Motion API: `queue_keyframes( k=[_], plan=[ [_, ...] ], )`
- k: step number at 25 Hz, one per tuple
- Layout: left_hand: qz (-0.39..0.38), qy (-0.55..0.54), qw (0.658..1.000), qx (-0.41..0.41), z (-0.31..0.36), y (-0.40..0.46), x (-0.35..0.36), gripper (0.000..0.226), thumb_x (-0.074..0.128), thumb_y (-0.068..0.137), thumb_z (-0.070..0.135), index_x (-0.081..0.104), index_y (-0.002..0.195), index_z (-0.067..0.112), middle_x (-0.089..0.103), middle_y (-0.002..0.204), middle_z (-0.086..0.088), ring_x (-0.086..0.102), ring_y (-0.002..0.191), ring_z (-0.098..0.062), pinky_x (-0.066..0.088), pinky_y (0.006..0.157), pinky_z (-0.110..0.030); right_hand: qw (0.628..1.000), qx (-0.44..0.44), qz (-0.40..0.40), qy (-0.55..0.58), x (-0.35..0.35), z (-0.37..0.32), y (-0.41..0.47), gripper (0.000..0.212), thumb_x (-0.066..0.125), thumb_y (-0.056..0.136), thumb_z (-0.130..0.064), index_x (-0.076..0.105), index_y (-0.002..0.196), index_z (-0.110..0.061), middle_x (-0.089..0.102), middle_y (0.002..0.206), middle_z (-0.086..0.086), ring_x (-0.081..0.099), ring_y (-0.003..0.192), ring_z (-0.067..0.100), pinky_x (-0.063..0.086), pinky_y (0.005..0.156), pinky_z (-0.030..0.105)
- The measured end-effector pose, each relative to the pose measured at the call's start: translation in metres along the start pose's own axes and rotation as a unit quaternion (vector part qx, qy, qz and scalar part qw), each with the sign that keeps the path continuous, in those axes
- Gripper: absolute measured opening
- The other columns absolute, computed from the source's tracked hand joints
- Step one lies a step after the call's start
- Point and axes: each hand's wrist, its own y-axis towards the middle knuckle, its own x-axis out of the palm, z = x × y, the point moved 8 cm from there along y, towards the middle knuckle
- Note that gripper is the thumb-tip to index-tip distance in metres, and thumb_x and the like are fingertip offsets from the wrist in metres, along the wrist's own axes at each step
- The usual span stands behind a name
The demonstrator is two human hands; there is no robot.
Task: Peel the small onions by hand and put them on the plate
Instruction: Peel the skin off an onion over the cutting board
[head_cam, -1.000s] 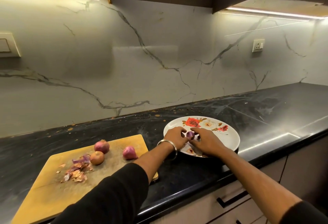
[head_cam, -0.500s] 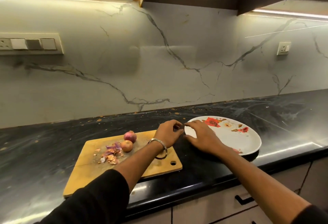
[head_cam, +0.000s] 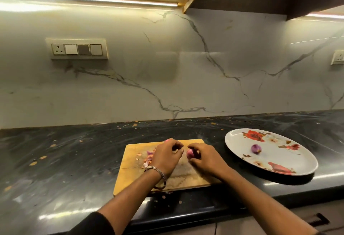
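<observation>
Counter: black stone counter (head_cam: pixel 74 160) carries your cutting board (head_cam: pixel 186 177), plate (head_cam: pixel 290 167) to its right.
Right hand (head_cam: pixel 205 158): fingers curled, pinching an unpeeled onion (head_cam: pixel 190 153) over the board, so skins drop there.
Left hand (head_cam: pixel 166 157): fingers curled beside it; whether they hold anything, I cannot tell.
Plate: one peeled onion (head_cam: pixel 256 149) rests there, apart from the peels (head_cam: pixel 147 158).

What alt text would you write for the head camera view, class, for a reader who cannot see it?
Over a wooden cutting board, the right hand holds a small pink onion while the left hand hovers beside it. One peeled purple onion lies on a floral plate to the right.
</observation>
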Motion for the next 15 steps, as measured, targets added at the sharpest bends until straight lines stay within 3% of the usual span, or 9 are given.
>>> queue_keyframes(
  k=[6,8,11,15],
  plan=[
    [-0.035,-0.099,0.994,-0.021,-0.019,0.003,-0.012,0.021,0.067,0.092,0.015,0.069,0.113,0.015,0.066,0.106,0.009,0.056,0.094,0.009,0.044,0.077,0.0,0.995,-0.001,0.015,0.103,0.015,-0.014,0.007,0.05,0.079,0.083,-0.033,0.057,0.128,-0.033,0.065,0.112,-0.014,0.065,0.096,-0.001,0.053,0.08,0.014],
    [-0.037,-0.142,0.989,-0.036,-0.027,0.006,-0.013,0.019,0.065,0.093,0.012,0.069,0.112,0.015,0.066,0.106,0.01,0.059,0.095,0.006,0.048,0.08,-0.006,0.991,-0.003,0.026,0.128,0.017,-0.023,0.009,0.043,0.081,0.082,-0.029,0.058,0.117,-0.035,0.065,0.106,-0.015,0.067,0.09,-0.002,0.054,0.071,0.012],
    [-0.004,-0.204,0.975,-0.09,-0.041,0.016,-0.023,0.015,0.061,0.094,0.006,0.068,0.105,0.014,0.069,0.102,0.001,0.065,0.089,-0.008,0.057,0.075,-0.019,0.988,-0.003,0.046,0.149,0.018,-0.028,0.007,0.04,0.082,0.079,-0.025,0.06,0.11,-0.038,0.066,0.102,-0.015,0.067,0.087,-0.004,0.053,0.07,0.011],
    [0.017,-0.173,0.982,-0.077,-0.049,0.025,-0.033,0.015,0.065,0.092,0.01,0.067,0.102,0.021,0.068,0.102,0.001,0.064,0.094,-0.01,0.054,0.074,-0.016,0.983,0.002,0.06,0.171,0.019,-0.023,0.001,0.041,0.081,0.081,-0.028,0.06,0.113,-0.041,0.065,0.107,-0.019,0.063,0.095,-0.006,0.053,0.074,0.01]
  ],
)
